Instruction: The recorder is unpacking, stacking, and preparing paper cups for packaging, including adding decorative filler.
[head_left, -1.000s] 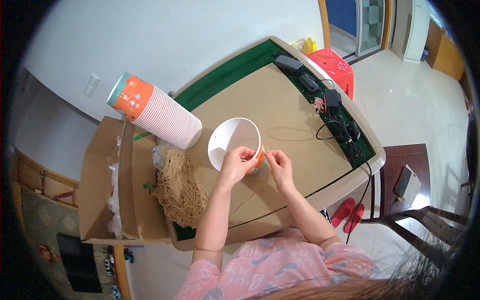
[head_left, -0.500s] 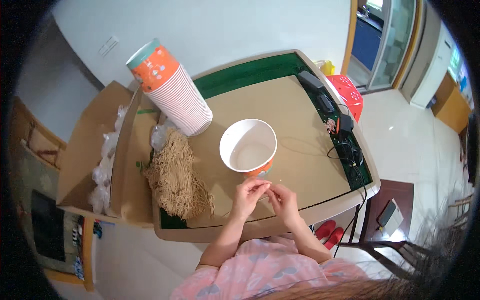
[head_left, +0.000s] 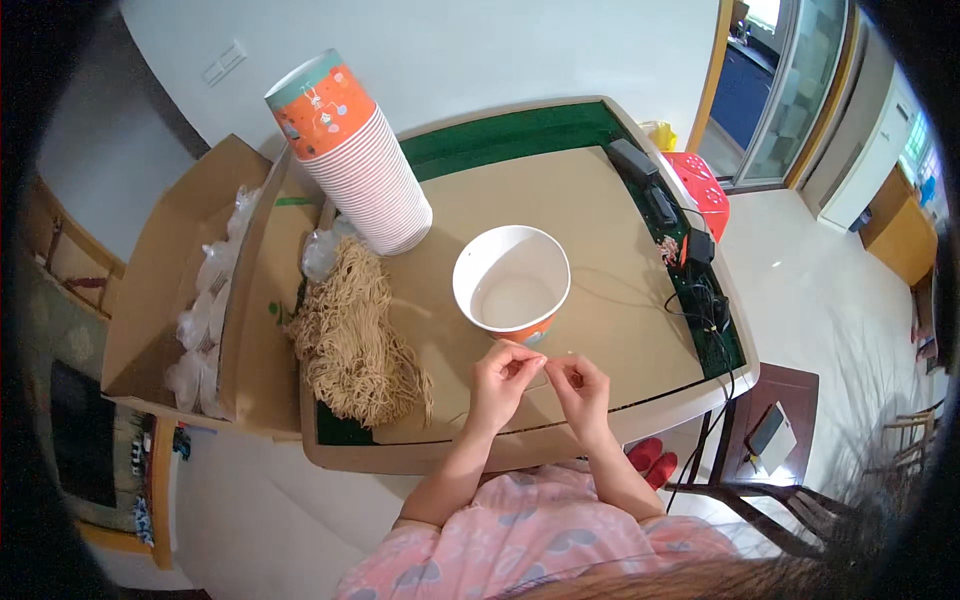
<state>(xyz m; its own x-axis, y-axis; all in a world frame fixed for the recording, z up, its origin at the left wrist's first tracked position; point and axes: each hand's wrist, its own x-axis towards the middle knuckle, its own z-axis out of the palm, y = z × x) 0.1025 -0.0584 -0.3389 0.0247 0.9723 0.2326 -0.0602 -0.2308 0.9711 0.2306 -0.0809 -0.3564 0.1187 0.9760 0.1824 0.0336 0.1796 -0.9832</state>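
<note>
White bucket (head_left: 515,255), since released, beyond left hand (head_left: 499,380) and right hand (head_left: 581,389), both pinched, anything held unclear.

Tub (head_left: 514,268) smooth ppr, yarn (head_left: 356,335) rough & matt, box (head_left: 258,300) matt cardbd, floor (head_left: 790,300) glossy.

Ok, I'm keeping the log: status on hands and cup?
Left hand, right hand: fingertips pinched, thin strand apparently between. Paper cup upright just beyond. Tan yarn bundle leftward, seemingly clear of hands.
</note>
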